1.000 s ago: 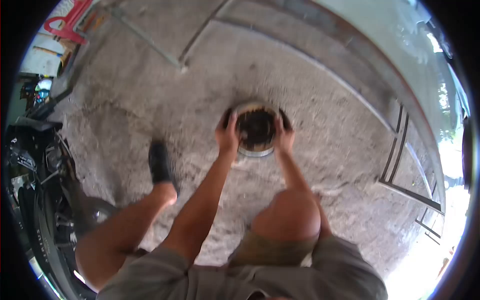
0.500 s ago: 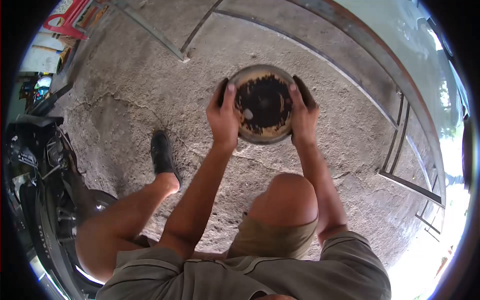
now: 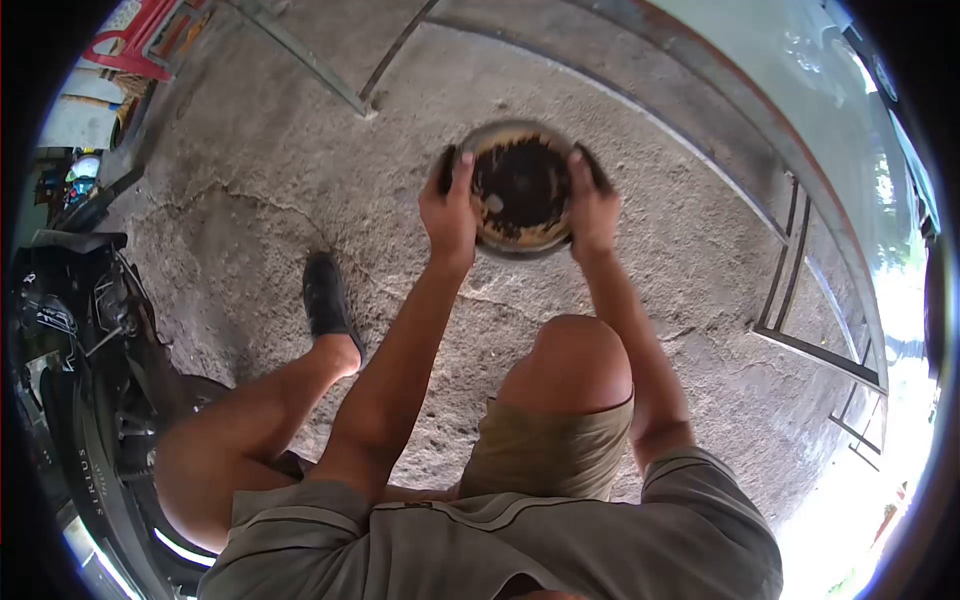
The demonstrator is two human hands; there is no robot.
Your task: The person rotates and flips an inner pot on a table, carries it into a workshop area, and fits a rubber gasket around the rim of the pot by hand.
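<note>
Out in front of me, I hold a round shallow metal pan [image 3: 495, 240] above the concrete floor. Its rim is grey, and a ragged black layer covers most of the tan surface inside, with a small pale spot at lower left. My left hand [image 3: 453, 208] grips the left side, thumb over the rim and fingers wrapped around the outside. Opposite it, my right hand [image 3: 594, 210] clasps the right edge the same way. Motion blurs the pan and the right hand slightly. The pan's underside is hidden.
A black motorbike [image 3: 85, 370] stands close by my left leg. A metal frame [image 3: 640, 105] curves across the top and right, with a glassy panel beside it. At upper left is a red plastic chair [image 3: 125, 50]. My shoe [image 3: 325, 295] rests on rough, cracked concrete [image 3: 260, 180].
Both hands have shifted the pan a little farther from my body and slightly left. The grip on both sides stays the same.
</note>
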